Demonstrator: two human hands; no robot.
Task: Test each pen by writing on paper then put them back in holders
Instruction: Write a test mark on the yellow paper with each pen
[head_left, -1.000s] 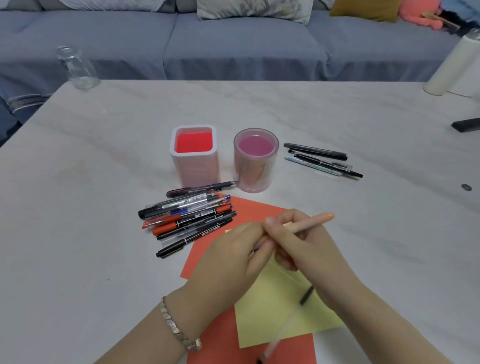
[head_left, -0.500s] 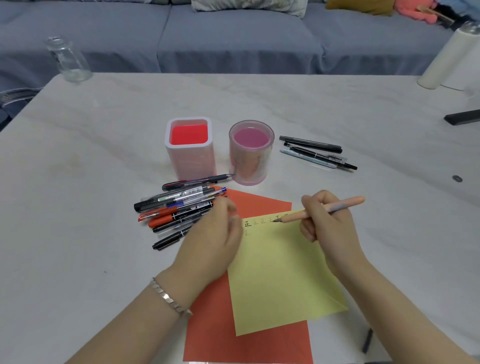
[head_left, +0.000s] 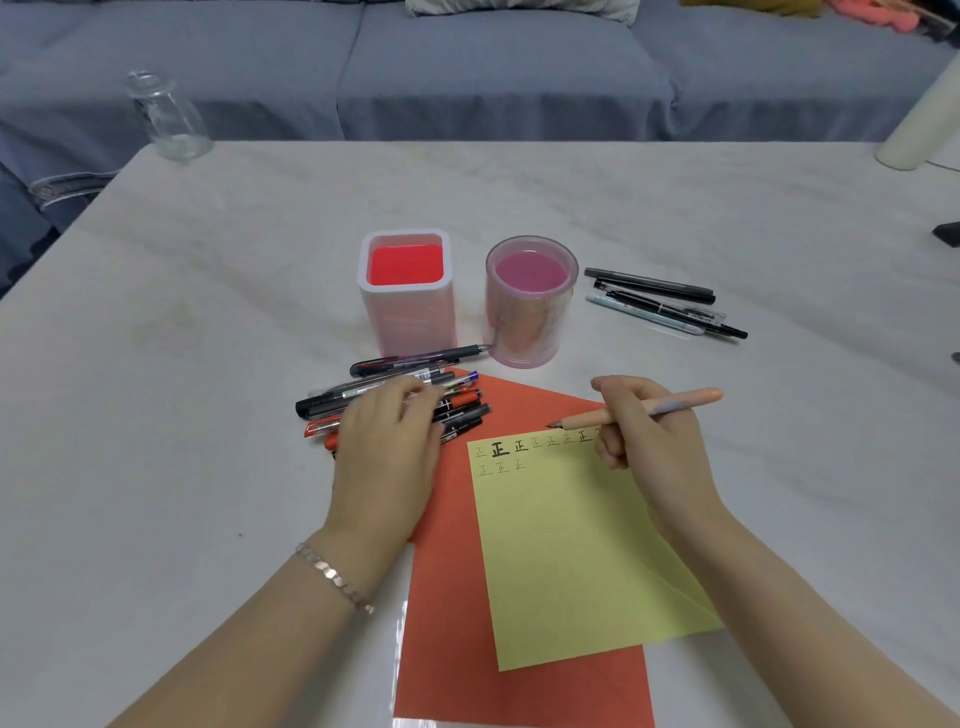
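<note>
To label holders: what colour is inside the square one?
The square holder is bright red inside; head view.

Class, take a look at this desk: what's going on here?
A person is testing pens. The right hand grips a peach-coloured pen, nib near the top edge of a yellow paper sheet bearing rows of test marks. The left hand rests on a pile of pens. The square white holder and round pink holder hold no pens.

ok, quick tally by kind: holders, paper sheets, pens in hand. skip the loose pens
Holders: 2 (square holder, round holder)
Paper sheets: 2 (red sheet, yellow sheet)
Pens in hand: 1 (peach pen, gripped by the right hand)
Total: 5
</note>
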